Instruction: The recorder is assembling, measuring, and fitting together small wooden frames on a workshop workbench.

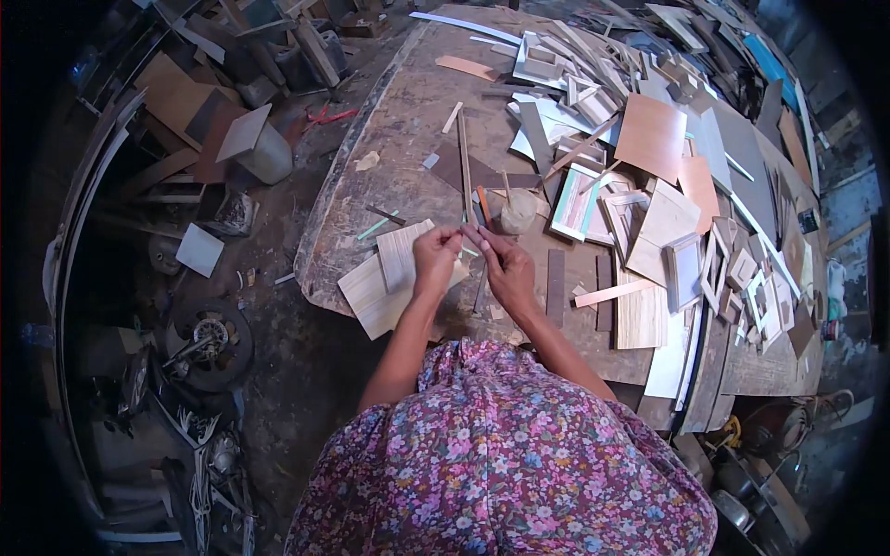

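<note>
In front of my chest, over the near part of the worktable (408, 111), my two hands meet with their fingers closed. My left hand (434, 263) and my right hand (511, 271) pinch a short, thin greyish strip (472, 237) between them; its material is too small to make out. Below my left hand lie light wood-grain panels (367, 296). A pale round pot (518, 213) with a stick (506, 185) standing in it is just beyond my right hand. An orange stick (483, 205) and a long narrow wooden strip (464, 157) lie beyond my fingers.
Small wooden frames (623, 218), a copper-coloured sheet (652, 136) and many offcuts crowd the table's right side. Dark strips (555, 285) lie beside my right forearm. On the floor to the left are a wheel (209, 343), a bucket (261, 153) and scrap boards.
</note>
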### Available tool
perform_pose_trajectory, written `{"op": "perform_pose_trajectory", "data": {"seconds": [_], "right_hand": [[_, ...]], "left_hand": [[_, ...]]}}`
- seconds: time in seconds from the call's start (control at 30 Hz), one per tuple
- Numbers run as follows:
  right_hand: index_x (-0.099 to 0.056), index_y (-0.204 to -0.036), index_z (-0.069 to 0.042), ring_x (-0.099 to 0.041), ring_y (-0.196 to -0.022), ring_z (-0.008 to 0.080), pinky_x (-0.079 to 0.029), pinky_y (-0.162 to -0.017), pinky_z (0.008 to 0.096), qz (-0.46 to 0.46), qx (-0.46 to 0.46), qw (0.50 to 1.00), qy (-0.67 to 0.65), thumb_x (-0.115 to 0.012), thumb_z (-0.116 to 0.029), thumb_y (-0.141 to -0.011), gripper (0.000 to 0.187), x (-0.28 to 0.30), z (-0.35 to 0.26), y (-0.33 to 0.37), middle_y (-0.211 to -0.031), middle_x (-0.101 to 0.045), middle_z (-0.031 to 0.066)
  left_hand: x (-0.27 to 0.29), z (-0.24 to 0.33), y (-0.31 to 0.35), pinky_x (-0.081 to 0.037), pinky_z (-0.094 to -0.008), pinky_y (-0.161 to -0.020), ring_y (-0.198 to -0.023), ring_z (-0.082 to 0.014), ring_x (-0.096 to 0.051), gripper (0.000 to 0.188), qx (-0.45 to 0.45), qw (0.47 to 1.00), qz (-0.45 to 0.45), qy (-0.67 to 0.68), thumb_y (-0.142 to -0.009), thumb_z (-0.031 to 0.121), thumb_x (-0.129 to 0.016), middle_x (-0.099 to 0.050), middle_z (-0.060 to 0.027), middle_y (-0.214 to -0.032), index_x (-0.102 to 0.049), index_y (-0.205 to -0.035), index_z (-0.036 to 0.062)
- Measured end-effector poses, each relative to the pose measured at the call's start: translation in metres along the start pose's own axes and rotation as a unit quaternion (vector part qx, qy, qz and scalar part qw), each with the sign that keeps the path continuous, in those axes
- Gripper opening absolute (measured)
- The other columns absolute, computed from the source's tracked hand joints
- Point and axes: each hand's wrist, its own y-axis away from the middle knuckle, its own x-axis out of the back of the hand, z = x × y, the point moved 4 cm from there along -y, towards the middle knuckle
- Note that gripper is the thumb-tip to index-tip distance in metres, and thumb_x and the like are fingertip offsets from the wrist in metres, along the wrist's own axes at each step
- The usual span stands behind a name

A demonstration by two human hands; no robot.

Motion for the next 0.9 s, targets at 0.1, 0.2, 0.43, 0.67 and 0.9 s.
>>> {"op": "perform_pose_trajectory", "data": {"seconds": [0.1,0.2,0.43,0.67,0.9], "right_hand": [[-0.057,-0.099,-0.007,-0.058,-0.08,0.0245,-0.043,-0.071,0.0293,-0.05,-0.078,0.995,-0.025,-0.047,-0.02,-0.081,0.025,0.001,-0.002,-0.001,-0.089,-0.059,0.0149],[-0.057,-0.099,-0.008,-0.058,-0.078,0.0246,-0.043,-0.069,0.03,-0.034,-0.082,0.996,-0.016,-0.048,-0.02,-0.081,0.024,0.003,-0.011,-0.009,-0.087,-0.059,0.0141],[-0.058,-0.097,-0.007,-0.058,-0.079,0.0241,-0.043,-0.068,0.0319,-0.031,-0.054,0.998,-0.01,-0.049,-0.018,-0.08,0.022,0.003,0.0,0.008,-0.087,-0.059,0.0144],[-0.057,-0.101,-0.007,-0.056,-0.071,0.024,-0.042,-0.063,0.0296,-0.04,-0.044,0.997,0.041,-0.05,-0.019,-0.08,0.025,0.006,-0.007,0.002,-0.078,-0.058,0.015],[-0.059,-0.097,-0.012,-0.055,-0.069,0.0291,-0.042,-0.057,0.0349,-0.026,-0.054,0.998,0.003,-0.049,-0.021,-0.079,0.023,0.005,-0.013,-0.007,-0.074,-0.056,0.016]], "left_hand": [[0.01,-0.003,-0.005,-0.034,-0.018,-0.047,-0.05,-0.0055,-0.043,0.004,0.001,1.0,0.009,-0.019,-0.072,0.002,-0.054,-0.051,-0.0006,-0.06,-0.056,-0.071,-0.0011],[-0.007,-0.007,0.001,-0.039,-0.0206,-0.048,-0.054,-0.0069,-0.048,0.007,-0.007,0.998,-0.058,-0.033,-0.071,0.004,-0.056,-0.055,-0.0026,-0.062,-0.058,-0.074,-0.0018],[0.007,-0.005,0.003,-0.033,-0.0191,-0.044,-0.05,-0.0053,-0.043,0.003,-0.009,0.997,-0.012,-0.08,-0.072,0.002,-0.054,-0.05,0.0002,-0.057,-0.056,-0.071,-0.0008],[0.006,-0.005,-0.001,-0.039,-0.0197,-0.05,-0.055,-0.0075,-0.049,0.004,-0.05,0.999,-0.002,-0.02,-0.07,0.0,-0.054,-0.055,-0.0026,-0.064,-0.057,-0.072,-0.0021],[-0.006,-0.006,0.005,-0.038,-0.0194,-0.049,-0.054,-0.0067,-0.048,0.004,-0.031,0.996,-0.051,-0.062,-0.072,0.001,-0.055,-0.055,-0.0017,-0.062,-0.058,-0.072,-0.0013]]}}
